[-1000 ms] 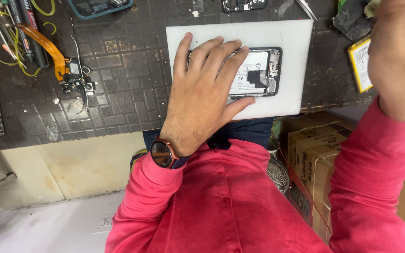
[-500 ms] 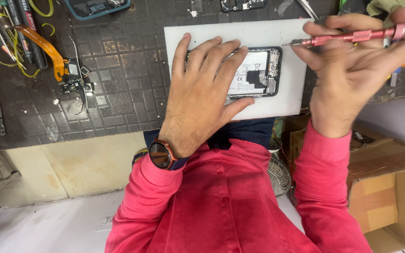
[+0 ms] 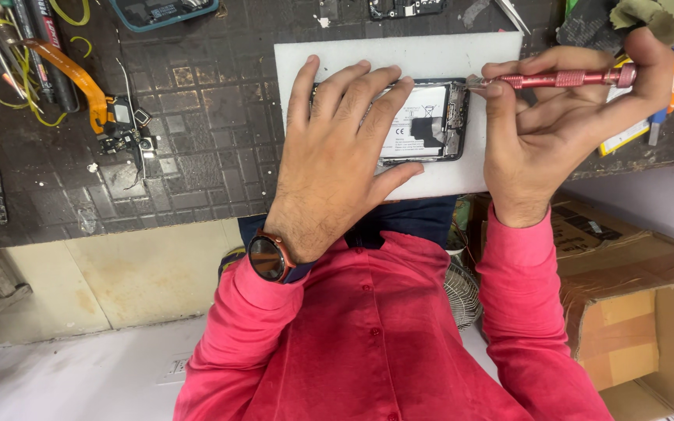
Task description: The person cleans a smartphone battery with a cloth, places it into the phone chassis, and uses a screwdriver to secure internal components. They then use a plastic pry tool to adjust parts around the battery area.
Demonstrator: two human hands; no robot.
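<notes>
An opened phone (image 3: 431, 125) with its back off and the battery showing lies on a white foam pad (image 3: 399, 58) on a dark work mat. My left hand (image 3: 337, 156) rests flat on the phone, fingers spread, pinning it down. My right hand (image 3: 555, 117) grips a slim red screwdriver (image 3: 555, 79) held level. Its tip touches the phone's upper right corner. A watch (image 3: 268, 257) sits on my left wrist.
Cables, an orange flex strip (image 3: 79, 82), small circuit parts (image 3: 122, 129) and tools lie at the mat's left. A teal phone case (image 3: 161, 12) and another phone frame (image 3: 403, 8) lie at the top. An open cardboard box (image 3: 633, 312) stands at lower right, beside a fan grille (image 3: 462, 292).
My right hand came in from the right edge holding the red screwdriver and brought its tip down to the phone's corner. My left hand stayed flat on the phone.
</notes>
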